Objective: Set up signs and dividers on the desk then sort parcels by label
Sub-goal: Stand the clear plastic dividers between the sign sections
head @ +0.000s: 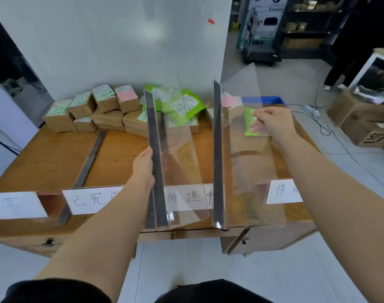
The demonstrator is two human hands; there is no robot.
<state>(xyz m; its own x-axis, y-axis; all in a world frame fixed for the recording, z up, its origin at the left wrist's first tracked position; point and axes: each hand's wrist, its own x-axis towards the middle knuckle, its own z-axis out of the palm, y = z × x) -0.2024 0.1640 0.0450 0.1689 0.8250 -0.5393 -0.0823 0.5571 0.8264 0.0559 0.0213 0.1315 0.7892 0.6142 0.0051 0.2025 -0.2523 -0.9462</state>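
Two clear acrylic dividers with dark base strips stand on the wooden desk point(44, 162). My left hand point(144, 166) grips the left divider point(156, 154) by its dark strip. My right hand point(272, 122) holds the top edge of the right divider point(241, 132) near its far end. A third dark strip point(88, 162) lies flat on the desk to the left. White paper signs in clear holders stand along the front edge: one at far left point(13, 205), one point(90, 199), one point(191, 196) between the dividers, and one point(283, 191) at the right. Brown boxes point(86, 110) and green mailers point(180, 101) with labels are piled at the back.
A white wall stands behind the desk. A blue bin point(263, 99) sits at the desk's far right corner. Cardboard boxes point(361, 121) and cables lie on the floor to the right. Dark shelving point(307, 29) and a person's legs point(335, 75) are further back.
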